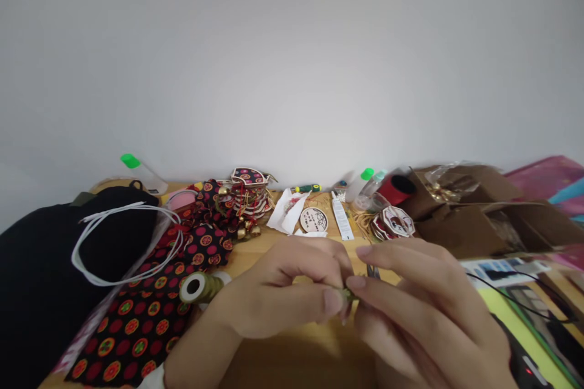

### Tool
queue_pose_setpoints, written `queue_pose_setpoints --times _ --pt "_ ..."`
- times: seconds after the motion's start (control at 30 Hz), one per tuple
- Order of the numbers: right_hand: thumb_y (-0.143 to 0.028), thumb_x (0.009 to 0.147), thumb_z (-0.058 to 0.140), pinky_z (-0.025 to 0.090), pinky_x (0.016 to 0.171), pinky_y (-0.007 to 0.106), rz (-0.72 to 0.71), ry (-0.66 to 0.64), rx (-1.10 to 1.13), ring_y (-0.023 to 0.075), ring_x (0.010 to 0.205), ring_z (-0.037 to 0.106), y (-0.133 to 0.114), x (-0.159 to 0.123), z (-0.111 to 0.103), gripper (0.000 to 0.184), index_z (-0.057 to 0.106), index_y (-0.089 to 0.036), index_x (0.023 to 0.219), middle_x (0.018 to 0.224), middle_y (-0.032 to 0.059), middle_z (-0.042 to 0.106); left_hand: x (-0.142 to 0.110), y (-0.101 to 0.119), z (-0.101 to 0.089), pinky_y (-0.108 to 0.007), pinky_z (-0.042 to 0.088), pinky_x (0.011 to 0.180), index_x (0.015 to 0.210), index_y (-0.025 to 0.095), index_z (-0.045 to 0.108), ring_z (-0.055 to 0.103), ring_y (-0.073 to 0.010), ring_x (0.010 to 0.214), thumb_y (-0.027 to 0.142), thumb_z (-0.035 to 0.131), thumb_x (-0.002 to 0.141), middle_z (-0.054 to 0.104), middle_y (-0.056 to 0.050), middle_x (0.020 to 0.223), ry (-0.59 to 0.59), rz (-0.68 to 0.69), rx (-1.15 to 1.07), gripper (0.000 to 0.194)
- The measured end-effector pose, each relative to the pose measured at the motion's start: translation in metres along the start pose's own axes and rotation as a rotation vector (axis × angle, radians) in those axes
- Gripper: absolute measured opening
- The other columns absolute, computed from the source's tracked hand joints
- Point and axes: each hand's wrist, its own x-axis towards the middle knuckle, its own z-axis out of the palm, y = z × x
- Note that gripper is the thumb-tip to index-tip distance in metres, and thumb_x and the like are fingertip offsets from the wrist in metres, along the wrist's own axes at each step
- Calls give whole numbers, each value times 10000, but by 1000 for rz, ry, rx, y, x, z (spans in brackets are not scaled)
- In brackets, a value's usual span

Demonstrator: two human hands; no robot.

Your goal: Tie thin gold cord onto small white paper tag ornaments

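Note:
Above the front of the wooden table, both hands meet at the fingertips. My left hand [292, 292] pinches a small olive-green piece of cord [348, 294] between thumb and forefinger. My right hand [424, 310] closes on the same cord from the other side with thumb and fingertips, its forefinger raised a little. Most of the cord is hidden by the fingers. Just left of my left hand lies a spool of olive-green cord [205, 287] on its side. Behind my right fingertips a dark metal tool [373, 271] shows in part; its kind is hidden.
Black patterned fabric [137, 322] and a coil of white cord [86, 267] lie left. Behind the hands are a round printed disc [314, 220], a white tube [342, 219] and stacked octagonal pieces [395, 222]. Cardboard boxes [456, 232] stand right, against the wall.

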Motion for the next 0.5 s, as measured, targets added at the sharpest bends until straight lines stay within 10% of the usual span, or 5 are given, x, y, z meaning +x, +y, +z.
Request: queue_pose_setpoints --times 0.17,0.5 --pt "-25 798 608 543 601 336 98 207 66 200 782 663 -6 -3 13 152 677 -157 827 848 72 690 0 1 -1 -239 417 677 614 161 514 515 -128 700 199 553 880 530 -16 696 -9 3 13 272" --pt "54 717 532 535 642 355 134 173 116 206 799 645 -9 -4 20 284 651 -183 820 915 81 673 -1 -2 -3 -277 416 659 614 162 515 518 -150 681 247 527 892 537 -33 695 -15 -20 68 291"
